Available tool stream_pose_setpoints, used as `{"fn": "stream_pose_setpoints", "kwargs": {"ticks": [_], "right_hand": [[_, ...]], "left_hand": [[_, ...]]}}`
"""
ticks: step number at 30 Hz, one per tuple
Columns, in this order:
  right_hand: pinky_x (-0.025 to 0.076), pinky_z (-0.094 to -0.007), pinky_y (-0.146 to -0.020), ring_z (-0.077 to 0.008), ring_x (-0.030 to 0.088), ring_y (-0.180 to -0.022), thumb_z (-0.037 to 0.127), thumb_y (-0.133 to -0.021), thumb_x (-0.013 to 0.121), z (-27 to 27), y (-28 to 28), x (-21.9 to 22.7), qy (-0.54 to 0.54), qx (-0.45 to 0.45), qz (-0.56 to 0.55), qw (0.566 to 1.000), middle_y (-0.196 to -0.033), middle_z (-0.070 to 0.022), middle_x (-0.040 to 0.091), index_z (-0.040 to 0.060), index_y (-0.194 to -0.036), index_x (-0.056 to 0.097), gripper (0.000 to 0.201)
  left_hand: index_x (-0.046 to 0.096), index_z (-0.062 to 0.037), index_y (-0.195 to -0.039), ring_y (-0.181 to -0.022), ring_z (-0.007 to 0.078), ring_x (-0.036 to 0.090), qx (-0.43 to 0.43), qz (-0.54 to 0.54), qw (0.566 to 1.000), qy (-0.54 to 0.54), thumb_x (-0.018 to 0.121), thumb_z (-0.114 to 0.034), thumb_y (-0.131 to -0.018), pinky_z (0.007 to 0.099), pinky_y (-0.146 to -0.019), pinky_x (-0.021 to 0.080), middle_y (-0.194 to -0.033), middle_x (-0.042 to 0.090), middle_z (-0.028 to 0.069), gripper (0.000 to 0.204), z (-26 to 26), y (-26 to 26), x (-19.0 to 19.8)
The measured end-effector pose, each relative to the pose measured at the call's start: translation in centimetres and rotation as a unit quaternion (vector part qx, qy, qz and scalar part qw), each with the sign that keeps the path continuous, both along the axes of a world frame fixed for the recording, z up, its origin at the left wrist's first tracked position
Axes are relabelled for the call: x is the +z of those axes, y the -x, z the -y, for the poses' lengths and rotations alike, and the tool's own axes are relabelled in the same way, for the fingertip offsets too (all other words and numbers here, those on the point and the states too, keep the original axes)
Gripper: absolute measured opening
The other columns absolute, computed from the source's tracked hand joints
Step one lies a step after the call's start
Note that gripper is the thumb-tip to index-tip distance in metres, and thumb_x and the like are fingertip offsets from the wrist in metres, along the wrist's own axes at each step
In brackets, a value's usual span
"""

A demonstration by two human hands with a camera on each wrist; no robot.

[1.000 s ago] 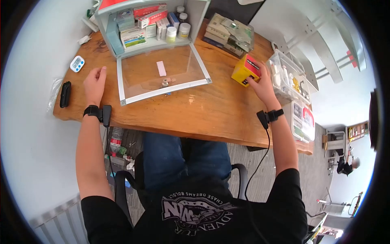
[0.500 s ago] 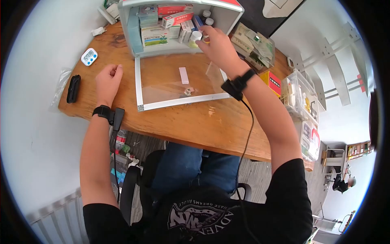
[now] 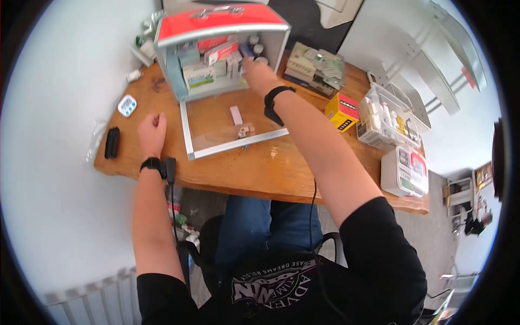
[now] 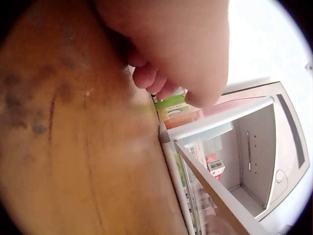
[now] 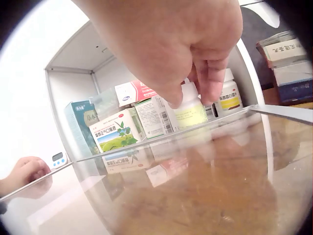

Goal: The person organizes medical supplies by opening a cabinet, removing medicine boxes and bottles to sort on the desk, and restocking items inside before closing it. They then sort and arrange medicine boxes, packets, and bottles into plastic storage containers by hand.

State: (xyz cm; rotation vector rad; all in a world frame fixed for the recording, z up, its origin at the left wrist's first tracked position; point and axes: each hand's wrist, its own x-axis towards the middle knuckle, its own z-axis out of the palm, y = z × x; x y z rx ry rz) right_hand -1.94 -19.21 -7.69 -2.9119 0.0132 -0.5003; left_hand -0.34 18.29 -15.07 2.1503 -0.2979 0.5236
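My right hand (image 3: 260, 76) reaches into the open medicine box (image 3: 225, 24), which has a red top. In the right wrist view, its thumb and fingers pinch a white-capped pill bottle (image 5: 191, 115) with a pale yellow-green label, standing at the front of the shelf. Another white bottle (image 5: 230, 95) stands to the right of it, and medicine cartons (image 5: 117, 132) are packed to the left. My left hand (image 3: 151, 135) rests on the table left of the box, fingers loosely curled, holding nothing.
The clear, white-framed door (image 3: 238, 145) lies folded down on the wooden table, with a pink strip (image 3: 236, 115) on it. A yellow-red box (image 3: 341, 112) stands beside a clear bin (image 3: 374, 138). A timer (image 3: 127, 105) and a black case (image 3: 112, 143) lie at left.
My right hand has let go of the yellow-red box beside the clear bin and moved left into the medicine box, where it grips a pill bottle. The left hand stays on the table.
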Motion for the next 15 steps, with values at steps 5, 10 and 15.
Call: {"fn": "stream_pose_setpoints", "kwargs": {"ticks": [5,10,15], "right_hand": [[0.057,-0.0507,-0.091,-0.0433,0.068,-0.106,0.024,-0.094,0.07,0.4,5.7,2.4,-0.105,0.047,0.156,0.981,-0.119,-0.0233,0.065,0.0087,-0.124,0.058,0.036],[0.056,-0.0458,-0.092,-0.0384,0.071,-0.103,0.024,-0.091,0.073,6.8,13.8,6.0,-0.144,0.018,0.072,0.987,-0.118,-0.0246,0.071,0.006,-0.133,0.065,0.047],[0.057,-0.0465,-0.092,-0.0396,0.071,-0.107,0.027,-0.089,0.076,13.8,16.3,4.1,0.011,-0.085,-0.169,0.982,-0.108,-0.0229,0.075,0.003,-0.126,0.066,0.045]], "left_hand": [[0.07,0.0056,-0.1,-0.075,0.02,0.066,-0.009,-0.01,1.0,0.008,0.067,-0.026,-0.1,0.0357,-0.073,0.053,-0.082,0.072,0.0137,0.032,-0.3,0.5,0.7],[0.072,0.0041,-0.099,-0.073,0.0258,0.07,-0.013,0.023,1.0,-0.006,0.07,-0.025,-0.097,0.038,-0.072,0.055,-0.081,0.073,0.0179,0.029,-0.5,0.4,-0.1],[0.072,0.0043,-0.1,-0.073,0.0244,0.069,-0.028,-0.028,0.999,0.014,0.07,-0.026,-0.097,0.0367,-0.071,0.054,-0.081,0.073,0.0162,0.031,0.1,0.5,0.2]]}}
